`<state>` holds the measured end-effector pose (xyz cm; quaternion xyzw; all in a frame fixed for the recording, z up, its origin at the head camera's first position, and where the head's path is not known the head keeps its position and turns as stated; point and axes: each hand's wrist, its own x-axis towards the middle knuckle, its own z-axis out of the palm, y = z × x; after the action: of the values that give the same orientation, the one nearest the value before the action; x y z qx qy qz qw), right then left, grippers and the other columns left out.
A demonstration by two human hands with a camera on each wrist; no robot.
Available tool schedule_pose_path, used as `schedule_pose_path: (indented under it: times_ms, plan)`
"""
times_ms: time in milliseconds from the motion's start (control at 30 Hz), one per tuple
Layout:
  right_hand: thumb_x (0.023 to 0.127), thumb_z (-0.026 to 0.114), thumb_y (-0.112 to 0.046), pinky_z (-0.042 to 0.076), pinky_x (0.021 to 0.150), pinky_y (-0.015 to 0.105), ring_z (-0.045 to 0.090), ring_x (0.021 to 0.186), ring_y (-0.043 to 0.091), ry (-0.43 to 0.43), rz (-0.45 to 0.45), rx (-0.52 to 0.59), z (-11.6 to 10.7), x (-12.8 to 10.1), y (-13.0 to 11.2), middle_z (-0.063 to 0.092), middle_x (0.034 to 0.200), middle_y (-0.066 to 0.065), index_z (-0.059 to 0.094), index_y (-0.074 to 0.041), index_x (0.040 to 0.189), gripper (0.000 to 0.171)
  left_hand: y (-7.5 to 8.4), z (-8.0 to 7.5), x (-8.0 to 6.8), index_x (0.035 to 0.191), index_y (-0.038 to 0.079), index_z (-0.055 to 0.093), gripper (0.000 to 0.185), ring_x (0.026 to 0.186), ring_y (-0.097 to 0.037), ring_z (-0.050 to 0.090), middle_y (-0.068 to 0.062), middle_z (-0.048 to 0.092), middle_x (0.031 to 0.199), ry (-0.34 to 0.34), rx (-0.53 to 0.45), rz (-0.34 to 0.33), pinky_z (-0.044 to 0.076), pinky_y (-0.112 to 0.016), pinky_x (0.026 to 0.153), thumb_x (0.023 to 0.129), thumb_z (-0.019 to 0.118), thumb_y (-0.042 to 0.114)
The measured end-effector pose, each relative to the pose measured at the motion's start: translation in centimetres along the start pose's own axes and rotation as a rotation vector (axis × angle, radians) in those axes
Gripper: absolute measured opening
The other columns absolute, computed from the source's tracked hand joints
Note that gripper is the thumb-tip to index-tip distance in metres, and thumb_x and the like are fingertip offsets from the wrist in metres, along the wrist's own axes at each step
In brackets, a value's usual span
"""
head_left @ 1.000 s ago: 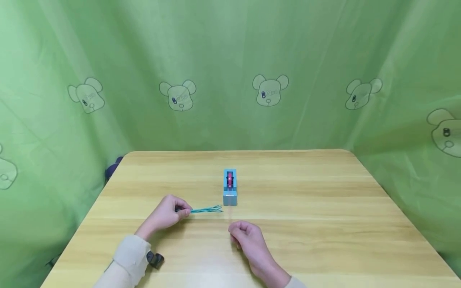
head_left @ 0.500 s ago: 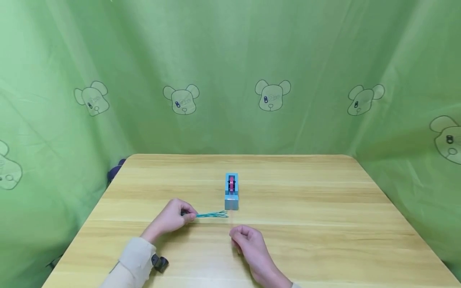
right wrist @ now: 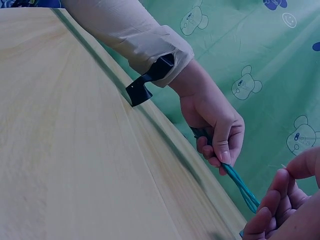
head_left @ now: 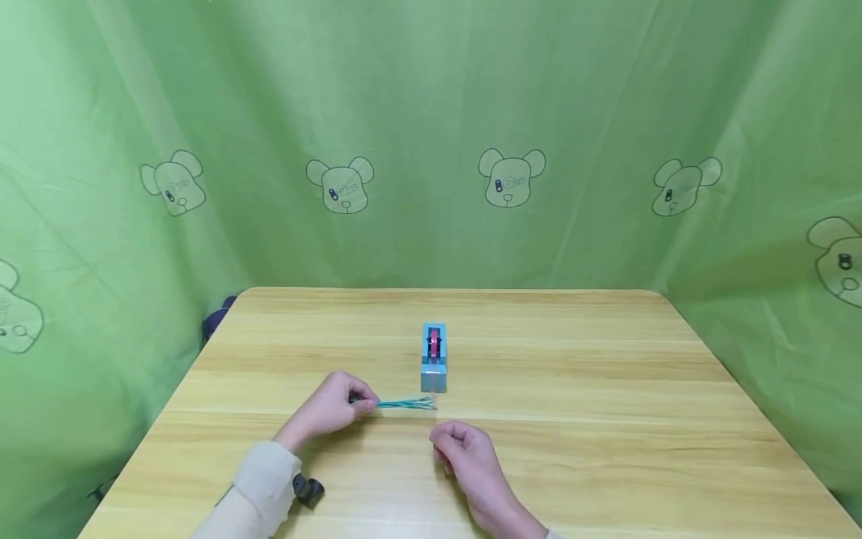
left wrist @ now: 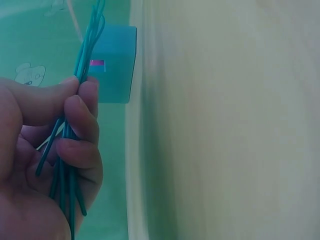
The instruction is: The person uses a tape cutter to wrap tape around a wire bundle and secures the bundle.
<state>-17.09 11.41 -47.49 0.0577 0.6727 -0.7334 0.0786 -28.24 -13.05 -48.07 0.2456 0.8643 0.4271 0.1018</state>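
My left hand (head_left: 334, 406) pinches one end of a thin bundle of teal strands (head_left: 407, 403) that lies level just above the wooden table (head_left: 579, 419). The free tips of the strands reach the front of a small blue dispenser (head_left: 433, 359) with a pink roll in it. In the left wrist view the strands (left wrist: 87, 50) run between thumb and fingertips toward the dispenser (left wrist: 117, 65). My right hand (head_left: 460, 448) rests on the table a little in front of the strand tips, fingers curled (right wrist: 277, 205). Whether it pinches anything thin is not visible.
A black strap clip (head_left: 310, 490) sits at my left wrist over a beige sleeve (head_left: 259, 486). Green cloth with bear prints (head_left: 512, 176) walls the table on three sides. A dark object (head_left: 214, 320) peeks out at the table's far left corner.
My left hand has slid the teal bundle to the right, so its tips now lie in front of the dispenser. The right hand has stayed almost still.
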Motion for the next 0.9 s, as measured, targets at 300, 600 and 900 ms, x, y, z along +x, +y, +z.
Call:
schedule_pose_path:
  times_ms: [300, 600, 900]
  plan:
    - [0.093, 0.064, -0.013, 0.043, 0.06, 0.022, 0.049, 0.068, 0.014, 0.001, -0.015, 0.002, 0.0, 0.0, 0.0, 0.057, 0.074, 0.002, 0.064, 0.007, 0.094, 0.019, 0.5, 0.6, 0.4, 0.091, 0.01, 0.076, 0.01, 0.071, -0.018, 0.062, -0.001, 0.071, 0.083, -0.008, -0.004, 0.002, 0.053, -0.032, 0.067, 0.092, 0.067, 0.005]
    - [0.093, 0.064, -0.013, 0.044, 0.062, 0.023, 0.05, 0.07, 0.016, 0.0, -0.009, 0.006, 0.0, 0.1, 0.0, 0.058, 0.076, 0.005, 0.063, 0.007, 0.093, 0.019, 1.2, 1.2, 0.8, 0.091, 0.011, 0.077, 0.01, 0.073, -0.015, 0.061, 0.001, 0.071, 0.085, -0.014, -0.012, 0.004, 0.052, -0.033, 0.07, 0.092, 0.068, 0.007]
    - [0.094, 0.063, -0.011, 0.044, 0.061, 0.023, 0.049, 0.069, 0.016, 0.004, -0.006, -0.003, 0.1, 0.0, 0.1, 0.058, 0.076, 0.004, 0.063, 0.007, 0.093, 0.019, 1.5, 1.9, 1.1, 0.089, 0.011, 0.077, 0.009, 0.074, -0.015, 0.062, 0.002, 0.072, 0.085, -0.022, -0.006, 0.013, 0.053, -0.034, 0.071, 0.091, 0.069, 0.006]
